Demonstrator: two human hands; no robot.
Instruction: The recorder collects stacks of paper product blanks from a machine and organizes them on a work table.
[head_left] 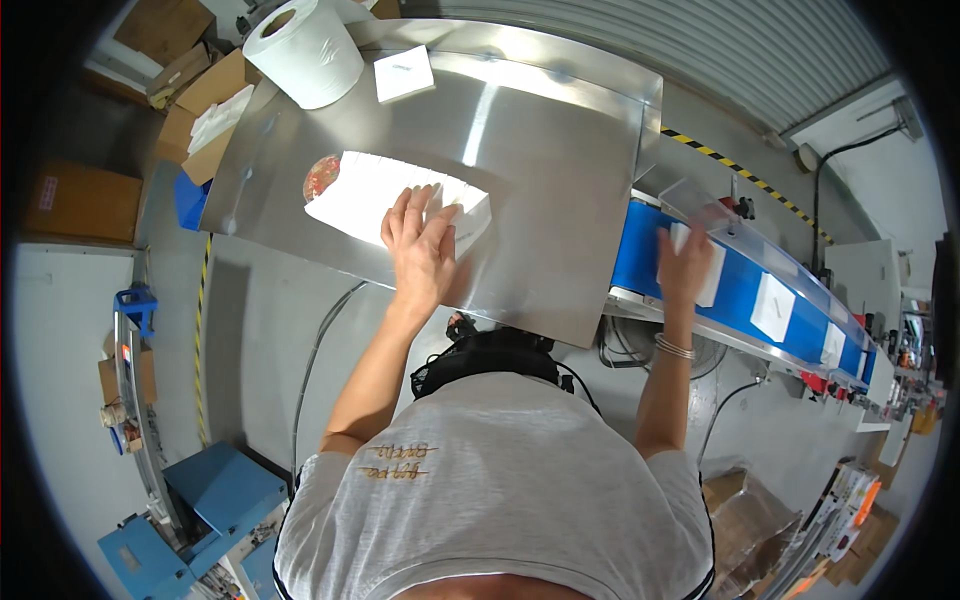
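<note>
- I count two hands of my own: left hand [420, 245] flat on the white stack, right hand [685, 262] on a packet on the belt
- One fanned stack of white packets [375, 195] on the table; I cannot count its single packets
- One loose white packet [403, 72] at the table's far edge
- Three white packets on the belt: one under my right hand [712, 270], a second [773, 306], a third [833, 343]
- One roll of white paper [305, 52]
- One steel table [540, 200]
- One blue conveyor belt [740, 290]
- One bracelet [674, 347] on my right wrist
- Several brown cardboard boxes [205, 95] on the floor at left, too jumbled for an exact count
</note>
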